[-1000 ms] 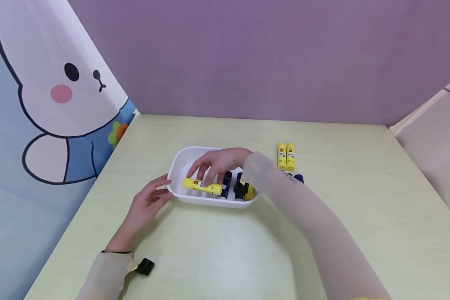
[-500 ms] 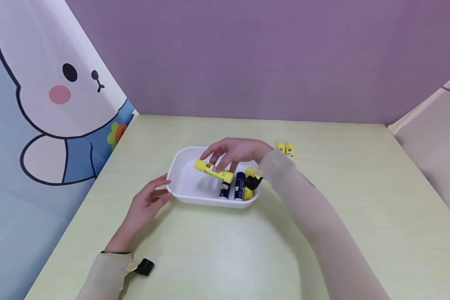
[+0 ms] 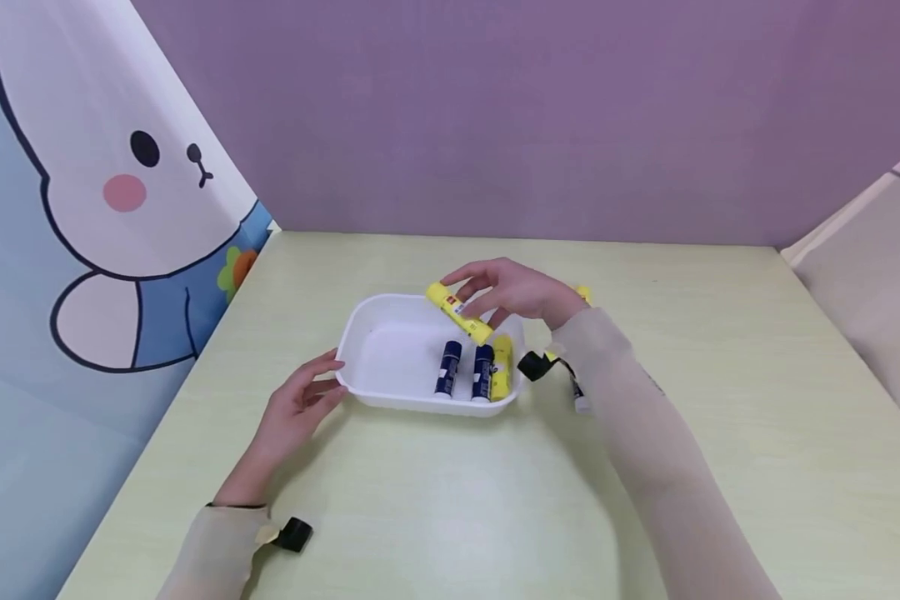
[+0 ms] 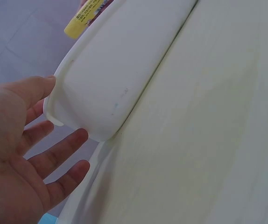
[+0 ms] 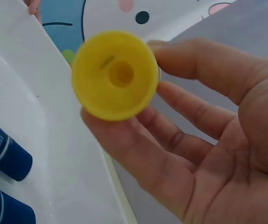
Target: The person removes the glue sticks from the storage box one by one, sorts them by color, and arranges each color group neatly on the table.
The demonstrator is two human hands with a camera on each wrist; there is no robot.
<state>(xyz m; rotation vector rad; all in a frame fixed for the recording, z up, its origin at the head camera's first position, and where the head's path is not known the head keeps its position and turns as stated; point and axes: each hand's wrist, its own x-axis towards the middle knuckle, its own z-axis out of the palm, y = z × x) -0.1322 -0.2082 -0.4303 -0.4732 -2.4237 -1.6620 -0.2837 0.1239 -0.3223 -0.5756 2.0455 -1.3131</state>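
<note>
My right hand (image 3: 521, 292) pinches a yellow glue stick (image 3: 459, 312) between thumb and fingers, held tilted above the back right of a white tray (image 3: 390, 400). In the right wrist view the round yellow end of that glue stick (image 5: 94, 98) faces the camera. Inside the tray lie two navy glue sticks (image 3: 447, 369) and, at the right end, one yellow glue stick (image 3: 501, 367). My left hand (image 3: 292, 417) touches the tray's left end with fairly straight fingers; in the left wrist view its thumb and fingertips (image 4: 80, 135) meet the white wall.
To the right of the tray, partly hidden by my right forearm, are a yellow glue stick (image 3: 584, 293) and a white-ended dark one (image 3: 581, 402) on the pale table (image 3: 450, 500). A purple panel (image 3: 525, 125) stands behind; a cartoon-printed sheet (image 3: 82, 250) is at left.
My right hand has raised the yellow glue stick from low in the tray and carried it right and toward the back, tilting it more. The left hand and tray stay put.
</note>
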